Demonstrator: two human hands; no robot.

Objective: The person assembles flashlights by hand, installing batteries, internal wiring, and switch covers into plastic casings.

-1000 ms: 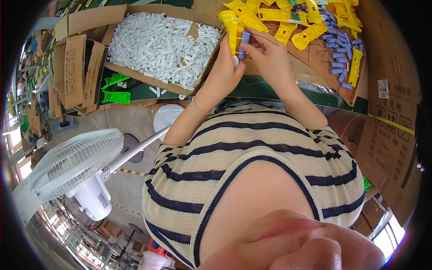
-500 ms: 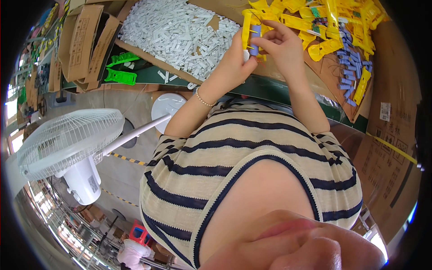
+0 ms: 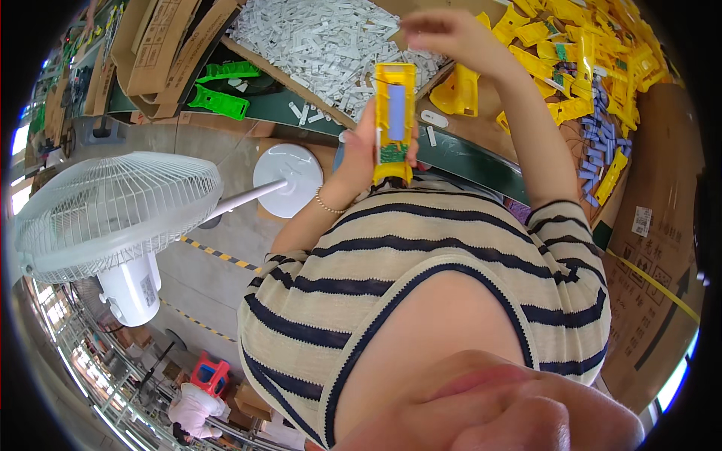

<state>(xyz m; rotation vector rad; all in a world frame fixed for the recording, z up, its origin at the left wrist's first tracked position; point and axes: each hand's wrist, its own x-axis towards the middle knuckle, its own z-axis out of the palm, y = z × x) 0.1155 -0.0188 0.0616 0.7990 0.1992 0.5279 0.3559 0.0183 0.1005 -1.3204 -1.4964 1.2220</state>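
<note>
My left hand (image 3: pixel 362 146) is closed around a yellow plastic housing (image 3: pixel 381 113), held upright close to my chest with its hollow side showing. A purple-blue cylindrical battery (image 3: pixel 396 113) lies lengthwise inside it. Below the battery is a small green circuit board (image 3: pixel 392 154). The fingers behind the housing are mostly hidden. My right hand (image 3: pixel 445 36) is raised past the housing, near the right side of a pile of small white plastic pieces (image 3: pixel 301 52). Its fingers stretch out to the left, slightly blurred, and nothing shows in them.
Yellow housings (image 3: pixel 579 45) and loose purple-blue batteries (image 3: pixel 598 150) are heaped at right. Two green housings (image 3: pixel 218 101) lie at left beside folded cardboard (image 3: pixel 162 45). A white fan (image 3: pixel 120 218) stands left of me, and a large carton (image 3: pixel 654 225) is at far right.
My right hand has let go of the housing and battery and moved up. My left hand has brought the housing lower and nearer me, its inside now facing up.
</note>
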